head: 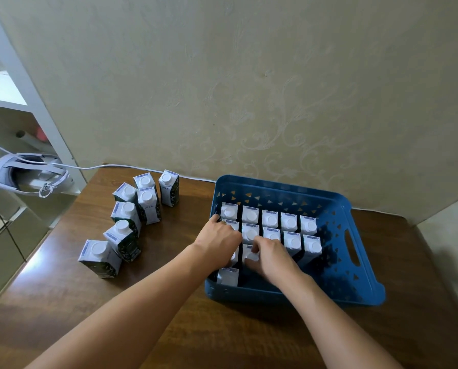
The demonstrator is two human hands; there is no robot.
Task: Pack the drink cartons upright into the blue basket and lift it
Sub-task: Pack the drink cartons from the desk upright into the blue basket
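Blue basket (355, 209) sitting on the right part of the brown wooden table (169, 302), close against the patterned wall (249, 75). Inside it, drink cartons standing upright with white caps up: a far row of five (270, 219), a second row behind the hands (293, 241), a few more at the near left, one of them (227, 276) standing alone by the near wall. Right half of the basket floor lying bare.

Both hands reaching into the left part of the basket. Left hand (220, 242) lying knuckles-up over the cartons by the left wall, fingers curled down; what they are gripping is hidden, cannot tell. Right hand (271, 255) curling its fingers around a carton (250, 255) in the third row, thumb side at its white cap.

Seven cartons (128, 223) waiting on the table left of the basket, well apart from it, all upright, in a loose cluster running near to far.

White headset (28, 173) resting at far left, a white cable (110, 166) running along the table's far edge.
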